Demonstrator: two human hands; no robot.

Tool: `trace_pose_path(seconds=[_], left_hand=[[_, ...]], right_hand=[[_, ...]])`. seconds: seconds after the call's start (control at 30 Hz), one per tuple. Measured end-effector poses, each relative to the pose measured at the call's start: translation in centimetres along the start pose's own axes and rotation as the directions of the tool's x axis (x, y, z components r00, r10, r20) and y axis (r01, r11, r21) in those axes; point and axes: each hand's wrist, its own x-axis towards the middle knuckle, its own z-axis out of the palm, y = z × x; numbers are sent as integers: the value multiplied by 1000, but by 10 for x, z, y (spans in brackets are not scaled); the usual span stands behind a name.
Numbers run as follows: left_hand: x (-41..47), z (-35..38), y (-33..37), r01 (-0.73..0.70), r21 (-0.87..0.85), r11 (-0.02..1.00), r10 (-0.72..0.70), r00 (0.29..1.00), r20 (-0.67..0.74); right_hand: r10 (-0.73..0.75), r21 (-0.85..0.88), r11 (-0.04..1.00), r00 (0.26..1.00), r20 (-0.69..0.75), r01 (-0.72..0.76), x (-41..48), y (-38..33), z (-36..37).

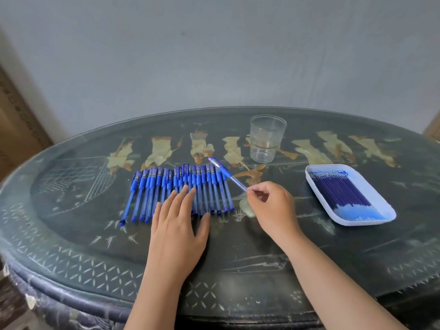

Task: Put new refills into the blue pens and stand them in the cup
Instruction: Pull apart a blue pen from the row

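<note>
One row of blue pens lay side by side at the middle of the surface, caps towards 12 o'clock. The row held about twenty, but overlap and the covering hand prevented an exact count. One further pen stood apart at the row's 3 o'clock end, slanted with its cap towards 11 o'clock. Two hands were in view. The left hand lay flat with straight, spread fingers on the 6 o'clock ends of the pens. The right hand, fingers curled, pinched the lower end of the slanted pen. One clear cup stood upright at 1 o'clock from the row, with no pens in it. One white tray sat at 3 o'clock, well apart from the pens. It carried a packed layer of dark blue refills, too many and too close to count. The surface was a dark, rounded top under glass, with pale inlaid figures and a lattice border. A plain grey-blue wall rose behind it at 12 o'clock. One brown cardboard box showed at 9 o'clock.
</note>
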Motion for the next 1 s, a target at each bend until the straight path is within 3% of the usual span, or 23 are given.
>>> trace_pose_path(seconds=[0.1,0.5,0.83,0.9,1.0], left_hand=[[2,-3,0,19,-59,998,-17,999,27],[3,-11,3,72,-240,968,-63,997,45],[4,-6,-4,-49,-242,969,41,998,-37],[4,-4,-5,-103,-223,969,90,994,-66],[3,-2,-5,-183,-209,961,168,982,-86]], right_hand=[[-104,-9,994,985,140,106,-4,13,-8],[-170,-71,978,942,290,198,-5,16,-9],[-270,-92,948,924,271,304,-6,19,-6],[-366,-143,900,892,265,412,-12,16,-5],[-538,-263,750,791,291,607,-18,14,1]])
